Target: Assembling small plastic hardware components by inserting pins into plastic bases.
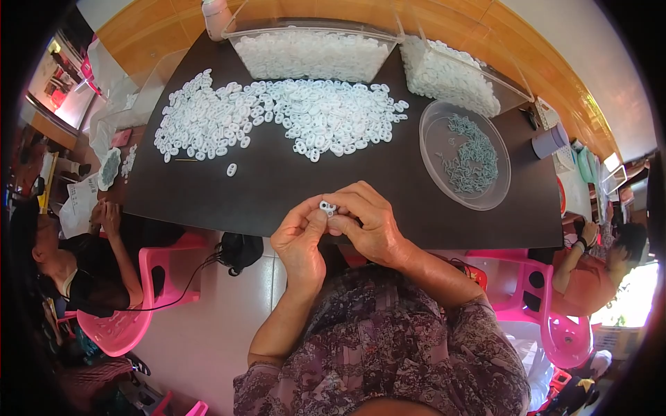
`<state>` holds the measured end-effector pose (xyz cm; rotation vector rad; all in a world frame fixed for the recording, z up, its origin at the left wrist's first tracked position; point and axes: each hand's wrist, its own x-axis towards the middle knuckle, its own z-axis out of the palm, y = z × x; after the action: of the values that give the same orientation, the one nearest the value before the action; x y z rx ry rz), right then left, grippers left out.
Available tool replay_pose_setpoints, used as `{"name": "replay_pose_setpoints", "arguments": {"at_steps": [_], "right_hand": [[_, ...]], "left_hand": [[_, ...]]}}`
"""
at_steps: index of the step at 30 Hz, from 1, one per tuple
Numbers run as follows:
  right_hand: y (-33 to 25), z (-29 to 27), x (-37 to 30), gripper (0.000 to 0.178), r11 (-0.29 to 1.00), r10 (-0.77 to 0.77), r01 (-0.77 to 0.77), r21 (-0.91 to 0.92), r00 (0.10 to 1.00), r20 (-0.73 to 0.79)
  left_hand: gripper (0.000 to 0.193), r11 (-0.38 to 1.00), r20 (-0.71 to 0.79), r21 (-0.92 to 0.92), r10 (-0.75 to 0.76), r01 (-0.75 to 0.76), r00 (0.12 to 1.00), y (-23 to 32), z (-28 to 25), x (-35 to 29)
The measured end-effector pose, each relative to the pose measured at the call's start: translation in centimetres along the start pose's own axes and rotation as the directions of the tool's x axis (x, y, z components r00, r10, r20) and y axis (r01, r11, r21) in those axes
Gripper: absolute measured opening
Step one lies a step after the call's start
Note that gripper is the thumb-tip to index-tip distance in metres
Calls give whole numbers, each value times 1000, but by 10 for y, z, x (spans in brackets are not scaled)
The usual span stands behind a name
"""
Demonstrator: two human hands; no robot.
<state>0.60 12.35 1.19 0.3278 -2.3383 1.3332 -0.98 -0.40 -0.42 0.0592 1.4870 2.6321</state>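
Note:
Near the table's front edge, my left hand and my right hand meet at the fingertips. Between them they pinch a small white plastic piece with two round holes; the fingers cover part of it. Beyond the hands, a wide heap of white two-holed oval pieces spreads over the dark table. One loose white piece lies apart in front of the heap. To the right, a round clear plastic tray holds many small grey-green pins or screws.
Clear bins full of white pieces stand along the back. A purple-grey cup is at the right edge, a pink bottle at the back left. People sit on both sides, by pink chairs. A thin yellowish stick lies near the heap.

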Motion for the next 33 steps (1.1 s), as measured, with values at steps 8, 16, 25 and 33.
{"name": "replay_pose_setpoints", "arguments": {"at_steps": [8, 16, 25, 33], "right_hand": [[4, 1, -3, 29, 997, -54, 51, -61, 997, -55], [5, 3, -4, 29, 993, -100, 94, -74, 992, -77], [4, 8, -3, 31, 992, -120, 113, -60, 985, -120], [2, 13, -2, 31, 987, -157, 149, -61, 976, -152]], "left_hand": [[18, 1000, 19, 2, -27, 27, 999, 1, 1, 0], [21, 998, 94, 66, 13, -20, 996, 2, -3, 3], [27, 975, 181, 131, 153, -177, 972, -3, -7, 3], [21, 961, 112, 192, 178, -197, 978, -5, -4, 1]]}}
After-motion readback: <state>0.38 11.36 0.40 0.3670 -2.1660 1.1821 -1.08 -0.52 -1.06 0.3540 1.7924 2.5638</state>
